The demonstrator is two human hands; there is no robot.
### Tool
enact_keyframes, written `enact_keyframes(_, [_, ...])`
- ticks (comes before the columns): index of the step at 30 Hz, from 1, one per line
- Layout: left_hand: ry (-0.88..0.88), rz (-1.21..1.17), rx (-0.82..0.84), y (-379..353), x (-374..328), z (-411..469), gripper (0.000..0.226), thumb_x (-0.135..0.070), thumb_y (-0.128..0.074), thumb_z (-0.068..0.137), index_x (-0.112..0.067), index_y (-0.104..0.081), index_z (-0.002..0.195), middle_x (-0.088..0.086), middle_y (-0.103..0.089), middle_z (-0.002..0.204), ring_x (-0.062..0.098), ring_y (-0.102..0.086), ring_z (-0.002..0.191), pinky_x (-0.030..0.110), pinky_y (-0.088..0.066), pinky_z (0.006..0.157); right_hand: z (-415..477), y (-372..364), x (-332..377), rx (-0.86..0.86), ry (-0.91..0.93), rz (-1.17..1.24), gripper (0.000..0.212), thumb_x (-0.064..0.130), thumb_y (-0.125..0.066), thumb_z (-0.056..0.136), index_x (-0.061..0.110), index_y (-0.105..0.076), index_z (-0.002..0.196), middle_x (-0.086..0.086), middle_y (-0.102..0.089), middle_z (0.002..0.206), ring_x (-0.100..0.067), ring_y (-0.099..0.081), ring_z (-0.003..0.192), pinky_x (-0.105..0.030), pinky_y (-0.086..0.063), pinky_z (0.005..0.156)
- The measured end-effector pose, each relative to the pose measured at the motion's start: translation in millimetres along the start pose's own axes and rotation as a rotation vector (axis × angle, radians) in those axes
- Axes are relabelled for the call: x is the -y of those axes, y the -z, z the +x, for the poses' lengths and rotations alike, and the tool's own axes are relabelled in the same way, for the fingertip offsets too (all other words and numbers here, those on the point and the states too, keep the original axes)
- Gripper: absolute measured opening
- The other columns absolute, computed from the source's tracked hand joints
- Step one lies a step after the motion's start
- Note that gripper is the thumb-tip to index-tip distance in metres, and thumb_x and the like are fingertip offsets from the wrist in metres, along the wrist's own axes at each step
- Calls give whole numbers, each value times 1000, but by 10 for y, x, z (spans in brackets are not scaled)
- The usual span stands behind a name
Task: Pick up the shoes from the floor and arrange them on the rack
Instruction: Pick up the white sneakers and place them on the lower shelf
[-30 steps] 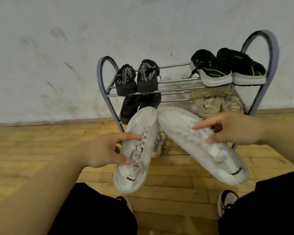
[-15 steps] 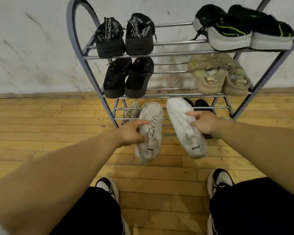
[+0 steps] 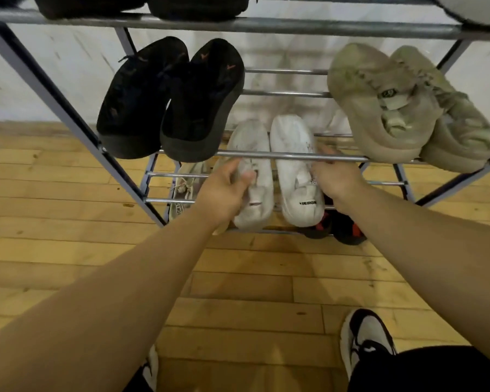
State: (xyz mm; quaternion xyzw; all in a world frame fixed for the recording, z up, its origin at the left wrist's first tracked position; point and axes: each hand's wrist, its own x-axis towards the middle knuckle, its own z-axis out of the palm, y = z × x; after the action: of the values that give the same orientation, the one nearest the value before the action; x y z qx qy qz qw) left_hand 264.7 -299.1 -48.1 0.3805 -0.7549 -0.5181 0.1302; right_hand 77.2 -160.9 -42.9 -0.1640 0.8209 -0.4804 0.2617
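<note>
Two white shoes lie side by side, toes to the wall, on the lowest shelf of the metal shoe rack (image 3: 292, 156). My left hand (image 3: 224, 190) grips the left white shoe (image 3: 252, 145) at its opening. My right hand (image 3: 337, 179) holds the right white shoe (image 3: 293, 165) by its right side, fingers partly hidden behind the middle shelf's front bar. Both shoes' heels stick out over the shelf's front edge.
A black pair (image 3: 170, 100) and a beige pair (image 3: 402, 108) sit on the middle shelf. On the lowest shelf a cream shoe (image 3: 186, 188) lies left of my hands, a black-red shoe (image 3: 343, 227) right. Wooden floor and my own sneaker (image 3: 364, 338) lie below.
Both hands moved forward and down, carrying the white shoes from above the floor onto the lowest shelf. The view has come much closer to the rack.
</note>
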Motion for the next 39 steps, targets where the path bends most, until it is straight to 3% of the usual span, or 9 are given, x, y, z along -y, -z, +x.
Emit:
enact_keyframes(3, [-41,148,-28,-52,127,-4,57,-73,-42,93,-40,-51,138,11,-50,147,32,-49,136,54,-40,115,-120,-22,-86,-48,41,-141,39,49,-48,103,23,-64,127,-1,-66,117,-18,-59,102,-33,-46,81])
enact_keyframes(6, [-40,339,42,-122,171,-247,84,-71,-56,90,-45,-19,160,5,-8,172,27,-6,158,49,-13,125,-425,-45,-338,31,214,-286,51,60,-48,95,35,-52,139,3,-59,120,-14,-56,109,-35,-47,91])
enact_keyframes(9, [-99,551,36,-241,294,-383,101,-78,-61,81,-47,-8,161,10,-20,169,35,-19,154,52,-22,122,-605,-95,-539,78,262,-497,79,60,-61,88,42,-23,156,1,-41,147,-20,-37,136,-40,-34,112])
enact_keyframes(12, [-63,570,-2,-263,314,-399,98,-76,-62,81,-46,-12,159,8,-36,162,36,-28,150,56,-30,120,-694,-165,-523,74,270,-549,91,48,-69,83,37,-18,158,-1,-36,152,-26,-37,139,-41,-38,112])
enact_keyframes(16, [-67,557,-77,-221,356,-472,88,-68,-57,90,-36,-17,161,3,-39,161,34,-27,150,59,-30,118,-720,-280,-501,55,294,-538,87,49,-71,85,33,-25,157,0,-44,148,-25,-46,133,-45,-46,107])
enact_keyframes(21, [-3,522,-195,47,561,-440,81,-64,-56,93,-34,-24,161,1,-41,161,35,-35,147,58,-34,116,-787,-686,-310,94,276,-490,85,56,-64,93,37,-18,162,2,-33,162,-25,-37,145,-39,-36,117])
enact_keyframes(27, [47,471,-375,428,816,-389,65,-62,-54,85,-34,-45,142,0,-59,131,33,-55,118,54,-49,96,-848,-1284,0,166,266,-637,85,67,-51,95,40,-6,162,-5,-38,160,-37,-38,142,-45,-31,115])
enact_keyframes(33, [36,443,-474,751,952,-299,50,-49,-66,89,-36,-51,135,-8,-61,118,27,-55,104,45,-48,92,-807,-1641,74,225,285,-729,82,69,-41,95,46,4,159,0,-28,166,-34,-35,146,-51,-28,114])
enact_keyframes(39, [38,387,-468,731,971,-324,70,-44,-66,95,-27,-34,154,-1,-50,145,29,-49,124,51,-45,103,-774,-1590,149,321,268,-767,83,62,-34,87,52,12,156,5,-6,172,-29,-24,153,-55,-23,116])
